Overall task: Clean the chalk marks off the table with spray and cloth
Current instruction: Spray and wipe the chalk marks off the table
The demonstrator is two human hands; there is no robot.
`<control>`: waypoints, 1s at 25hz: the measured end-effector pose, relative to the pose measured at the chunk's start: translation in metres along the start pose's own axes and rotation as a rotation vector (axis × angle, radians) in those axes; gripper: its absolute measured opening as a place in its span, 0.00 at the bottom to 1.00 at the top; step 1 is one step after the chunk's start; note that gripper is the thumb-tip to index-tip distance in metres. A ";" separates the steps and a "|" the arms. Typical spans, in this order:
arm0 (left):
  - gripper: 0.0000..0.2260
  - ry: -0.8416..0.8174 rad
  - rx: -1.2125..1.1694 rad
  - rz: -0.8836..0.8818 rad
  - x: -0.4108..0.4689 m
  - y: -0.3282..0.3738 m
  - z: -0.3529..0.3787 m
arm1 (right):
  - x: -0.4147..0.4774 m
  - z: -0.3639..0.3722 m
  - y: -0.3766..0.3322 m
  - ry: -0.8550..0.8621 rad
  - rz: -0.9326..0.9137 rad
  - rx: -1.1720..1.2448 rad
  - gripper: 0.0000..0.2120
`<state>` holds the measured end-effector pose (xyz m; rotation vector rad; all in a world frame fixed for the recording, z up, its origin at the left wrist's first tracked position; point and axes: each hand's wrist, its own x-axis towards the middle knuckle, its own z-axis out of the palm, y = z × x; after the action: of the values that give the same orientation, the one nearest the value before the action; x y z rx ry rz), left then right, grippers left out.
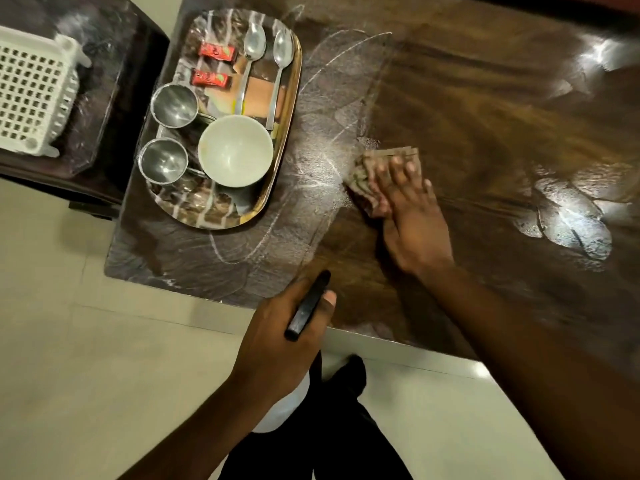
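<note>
Nearest, the left hand (pixel 280 337) curls around the black-topped spray bottle (pixel 307 306) at the glossy wooden table's (pixel 485 116) edge. Farther, the right hand (pixel 412 223), fingers straight, presses a folded brown cloth (pixel 363 168) beside smeared white chalk marks (pixel 318 168). Beyond, an oval steel tray (pixel 295 81) holds two steel cups (pixel 173 105), a white bowl (pixel 235 150), spoons (pixel 254 39) and red packets (pixel 216 51).

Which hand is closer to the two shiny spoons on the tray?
Right. The right hand presses the cloth to the spoons' right. The left hand holds the spray bottle much farther off, at the table's near edge.
</note>
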<state>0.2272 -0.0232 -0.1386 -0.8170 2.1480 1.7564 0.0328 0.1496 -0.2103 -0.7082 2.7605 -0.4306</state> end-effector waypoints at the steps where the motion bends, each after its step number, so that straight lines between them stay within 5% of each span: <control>1: 0.13 0.014 0.005 -0.004 0.002 0.002 -0.002 | 0.005 0.003 -0.012 0.043 0.084 0.047 0.32; 3: 0.15 0.046 0.017 0.005 0.008 0.007 -0.005 | -0.009 0.019 -0.035 0.042 0.080 0.023 0.33; 8: 0.13 0.095 -0.010 0.074 0.035 0.034 -0.009 | -0.083 0.038 -0.034 -0.260 -0.672 -0.125 0.32; 10: 0.13 0.083 0.001 0.107 0.044 0.045 -0.011 | -0.055 0.022 -0.013 -0.318 -0.816 -0.177 0.34; 12: 0.13 0.066 0.037 0.139 0.052 0.051 -0.014 | -0.016 0.006 0.003 -0.288 -0.702 -0.200 0.36; 17: 0.16 0.088 0.010 0.105 0.068 0.059 -0.018 | 0.089 -0.024 0.007 0.013 0.089 -0.008 0.34; 19: 0.17 0.096 0.008 0.078 0.074 0.060 -0.018 | 0.097 -0.016 -0.008 0.020 0.094 0.016 0.34; 25: 0.10 0.128 0.007 0.079 0.096 0.079 -0.001 | 0.010 0.006 -0.001 -0.316 -0.835 -0.156 0.34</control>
<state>0.1048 -0.0405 -0.1232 -0.8765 2.2955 1.7780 0.0269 0.1423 -0.2168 -1.7899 2.1069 -0.2160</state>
